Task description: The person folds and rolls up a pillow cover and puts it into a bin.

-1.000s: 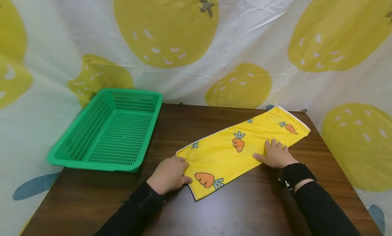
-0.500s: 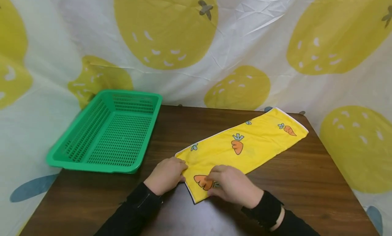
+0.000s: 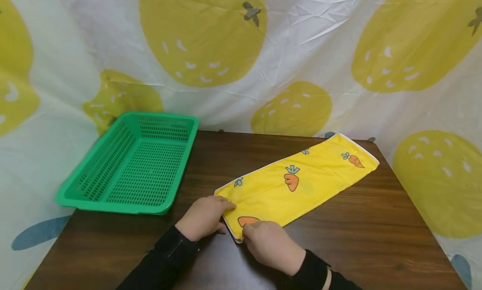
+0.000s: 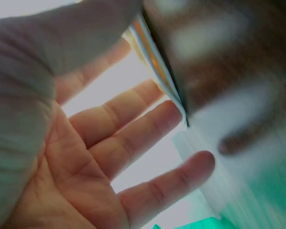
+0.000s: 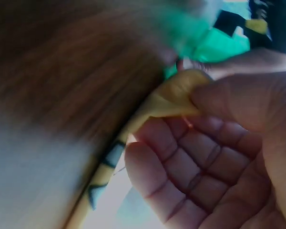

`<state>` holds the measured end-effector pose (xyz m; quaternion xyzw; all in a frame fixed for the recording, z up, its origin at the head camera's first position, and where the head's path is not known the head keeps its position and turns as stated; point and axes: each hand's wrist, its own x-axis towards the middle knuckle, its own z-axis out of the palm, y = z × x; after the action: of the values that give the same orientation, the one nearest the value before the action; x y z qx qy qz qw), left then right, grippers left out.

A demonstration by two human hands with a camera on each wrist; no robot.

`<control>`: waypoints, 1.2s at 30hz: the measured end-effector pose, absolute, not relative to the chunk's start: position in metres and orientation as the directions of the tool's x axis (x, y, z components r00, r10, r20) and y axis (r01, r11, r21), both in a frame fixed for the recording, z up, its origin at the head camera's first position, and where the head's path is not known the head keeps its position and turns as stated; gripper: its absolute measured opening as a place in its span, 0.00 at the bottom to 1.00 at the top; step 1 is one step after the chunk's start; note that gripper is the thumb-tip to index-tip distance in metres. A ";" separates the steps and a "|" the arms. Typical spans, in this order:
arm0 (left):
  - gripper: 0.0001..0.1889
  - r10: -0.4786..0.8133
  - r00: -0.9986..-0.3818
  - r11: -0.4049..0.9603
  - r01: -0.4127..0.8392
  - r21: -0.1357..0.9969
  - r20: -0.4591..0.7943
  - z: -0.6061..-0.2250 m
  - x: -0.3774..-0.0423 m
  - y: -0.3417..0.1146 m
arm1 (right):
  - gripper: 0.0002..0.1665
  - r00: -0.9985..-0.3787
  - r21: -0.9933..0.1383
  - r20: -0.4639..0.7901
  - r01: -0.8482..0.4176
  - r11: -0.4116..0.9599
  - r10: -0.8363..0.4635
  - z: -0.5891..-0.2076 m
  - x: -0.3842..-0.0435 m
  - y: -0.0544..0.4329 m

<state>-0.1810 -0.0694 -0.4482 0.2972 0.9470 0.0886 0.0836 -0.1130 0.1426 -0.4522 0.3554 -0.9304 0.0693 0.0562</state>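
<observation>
One corner of the yellow cloth (image 3: 312,181), the one closest to you, is pinched between the thumb and bent fingers of your right hand (image 3: 270,245). Just past it, your left hand (image 3: 205,214) has its fingers straight and a little spread, their tips at the cloth's left end, with the thumb off beside the edge; how firmly it presses you can't tell from these views. The likeliest trouble is creasing: a tug on that pinched corner while your left hand bears lightly would skew the whole strip or bunch its end. Catch only the upper layer, and the layers would probably slide out of line. The cloth itself is a long strip lying slantwise on the bench (image 3: 376,223), running from your hands to the far right corner; it's printed with orange carrots, trimmed in white, lightly rippled along its length, and its left end shows layered edges. Farther left, well apart from the cloth, sits a green basket (image 3: 183,168), and beyond the bench hangs a fruit-print curtain (image 3: 218,106).
</observation>
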 end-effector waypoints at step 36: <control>0.04 0.586 -0.806 0.809 0.588 0.000 0.084 -0.455 -0.231 -0.068 | 0.22 -0.885 -0.296 0.109 -0.464 0.835 -0.453 -0.451 -0.091 0.140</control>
<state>-0.2312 -0.0675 -0.4549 0.3088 0.9502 0.0131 -0.0400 -0.0910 0.1398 -0.4509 0.2392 -0.9577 0.1588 0.0173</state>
